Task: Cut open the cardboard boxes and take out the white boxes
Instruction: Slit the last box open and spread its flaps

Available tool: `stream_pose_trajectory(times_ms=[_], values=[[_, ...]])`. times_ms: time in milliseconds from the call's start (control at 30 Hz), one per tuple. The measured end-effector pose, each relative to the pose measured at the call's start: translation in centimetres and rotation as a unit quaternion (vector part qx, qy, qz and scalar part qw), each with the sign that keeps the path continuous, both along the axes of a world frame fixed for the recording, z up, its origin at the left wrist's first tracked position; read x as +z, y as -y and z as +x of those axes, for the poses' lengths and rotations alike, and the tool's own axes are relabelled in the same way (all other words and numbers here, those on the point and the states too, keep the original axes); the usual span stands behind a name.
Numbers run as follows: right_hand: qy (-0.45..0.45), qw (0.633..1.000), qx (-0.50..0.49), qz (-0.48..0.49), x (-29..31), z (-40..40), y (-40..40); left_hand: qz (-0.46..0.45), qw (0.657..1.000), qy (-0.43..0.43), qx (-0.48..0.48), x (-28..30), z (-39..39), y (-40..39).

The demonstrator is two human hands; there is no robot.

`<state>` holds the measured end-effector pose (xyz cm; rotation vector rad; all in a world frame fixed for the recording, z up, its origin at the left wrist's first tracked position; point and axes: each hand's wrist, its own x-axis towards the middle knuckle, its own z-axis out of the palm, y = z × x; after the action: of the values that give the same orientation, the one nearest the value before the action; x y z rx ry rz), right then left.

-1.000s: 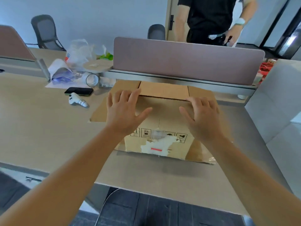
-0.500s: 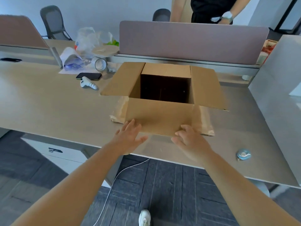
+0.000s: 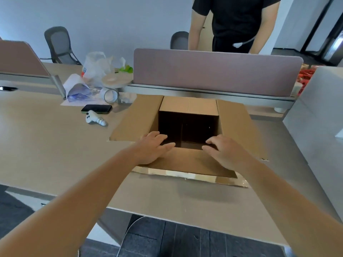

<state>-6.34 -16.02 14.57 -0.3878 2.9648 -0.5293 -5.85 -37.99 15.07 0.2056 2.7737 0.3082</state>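
Observation:
A brown cardboard box (image 3: 239, 127) stands on the desk with all its flaps folded outward. Its inside is dark, and I see no white box in it. My left hand (image 3: 152, 147) lies flat on the near flap at the box's front left edge, fingers straight and reaching over the opening. My right hand (image 3: 224, 151) rests on the same flap at the front right, its fingertips at the rim. Clear tape hangs along the near flap's edge (image 3: 187, 174).
On the desk (image 3: 46, 145) to the left lie a black phone (image 3: 96, 109), a white controller (image 3: 95, 118), a tape roll (image 3: 110, 95), papers and a plastic bag. A purple-grey divider (image 3: 213, 73) runs behind the box, where a person in black (image 3: 235, 21) stands. A grey partition (image 3: 319, 115) borders the right.
One second ago my hands pressed on the closed top. The flaps then opened outward, and my hands moved from the near flap's outer edge up to the opening's rim.

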Motion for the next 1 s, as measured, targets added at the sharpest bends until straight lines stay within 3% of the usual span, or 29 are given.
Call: stream_pose_trajectory(times_ms=[267, 633, 767, 900, 1000], values=[[0.042, 0.997, -0.067, -0.004, 2.1, -8.9, 0.5, 0.050, 0.998, -0.022, -0.028, 0.9, -9.7, 1.7], [0.101, 0.991, -0.082, 0.023, -1.9, -15.0, 1.4, -0.038, 0.990, -0.065, -0.120, -3.5, -17.2, 1.0], [0.054, 0.995, -0.080, 0.008, -2.6, -15.3, 1.3, -0.034, 0.989, -0.090, -0.108, -3.9, -17.3, 1.3], [-0.041, 0.995, -0.089, -0.013, -2.1, -16.1, 1.1, -0.013, 0.979, -0.189, -0.073, -3.3, -18.1, 1.2], [-0.068, 0.994, -0.083, 0.002, -0.9, -18.1, 0.4, -0.007, 0.976, -0.212, -0.052, -2.3, -20.1, 0.7]])
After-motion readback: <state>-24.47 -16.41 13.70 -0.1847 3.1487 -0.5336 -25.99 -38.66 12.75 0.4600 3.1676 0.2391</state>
